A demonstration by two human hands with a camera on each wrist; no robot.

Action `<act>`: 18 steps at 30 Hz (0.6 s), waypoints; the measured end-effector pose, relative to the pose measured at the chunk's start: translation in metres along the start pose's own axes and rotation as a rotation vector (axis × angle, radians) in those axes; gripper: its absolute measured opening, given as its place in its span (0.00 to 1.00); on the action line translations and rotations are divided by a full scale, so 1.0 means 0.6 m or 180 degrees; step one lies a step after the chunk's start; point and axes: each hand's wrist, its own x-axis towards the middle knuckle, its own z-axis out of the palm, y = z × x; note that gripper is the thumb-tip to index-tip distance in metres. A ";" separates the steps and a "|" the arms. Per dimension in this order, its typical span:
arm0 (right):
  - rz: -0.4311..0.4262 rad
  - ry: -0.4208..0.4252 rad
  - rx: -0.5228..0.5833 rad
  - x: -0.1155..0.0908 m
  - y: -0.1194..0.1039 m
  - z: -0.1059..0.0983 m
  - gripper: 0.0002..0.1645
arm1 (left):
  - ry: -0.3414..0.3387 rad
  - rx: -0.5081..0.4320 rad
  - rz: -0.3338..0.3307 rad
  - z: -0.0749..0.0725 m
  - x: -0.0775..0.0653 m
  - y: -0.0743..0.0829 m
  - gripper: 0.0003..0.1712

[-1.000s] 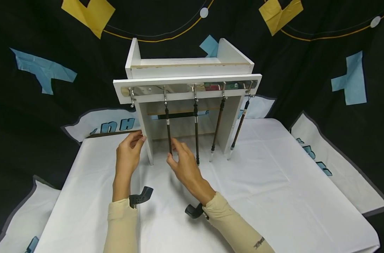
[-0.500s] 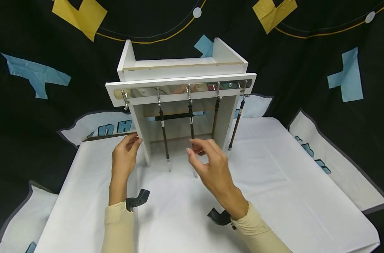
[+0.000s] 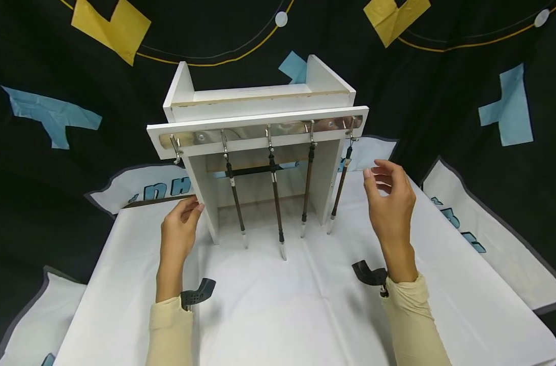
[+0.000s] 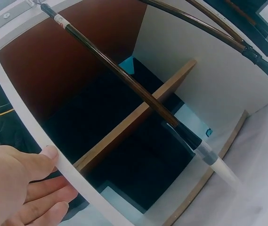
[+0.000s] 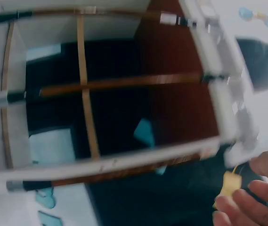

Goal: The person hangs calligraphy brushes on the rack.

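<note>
Several calligraphy brushes, among them a left one (image 3: 235,198), a middle one (image 3: 276,201) and a far-right one (image 3: 342,188), hang from metal hooks (image 3: 268,134) on a white shelf rack (image 3: 259,114). They have dark brown handles and pale tips under clear caps. My left hand (image 3: 179,226) is at the rack's left side panel (image 4: 35,132), thumb and fingertips right at its front edge, not wrapped round it. My right hand (image 3: 389,203) is raised to the right of the far-right brush, fingers loosely curled, holding nothing. The right wrist view is blurred.
A white cloth covers the table (image 3: 278,305) under the rack. The leftmost hook (image 3: 175,148) bears no brush. Behind hangs a black curtain (image 3: 442,101) with yellow and blue paper shapes. A lettered white banner (image 3: 484,229) lies along the right side.
My right hand has left the left brush and moved right, past the middle brushes, to beyond the far-right one. My left hand has stayed at the side panel. The head view has shifted slightly.
</note>
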 end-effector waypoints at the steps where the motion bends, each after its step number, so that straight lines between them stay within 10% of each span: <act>1: 0.0124 -0.0098 -0.0027 0.006 0.010 0.000 0.23 | -0.0007 0.0003 -0.0001 0.000 0.000 -0.001 0.28; 18: 0.0723 -0.1494 0.0111 0.045 0.142 0.061 0.28 | -0.0007 0.0097 0.0023 0.001 0.001 0.000 0.28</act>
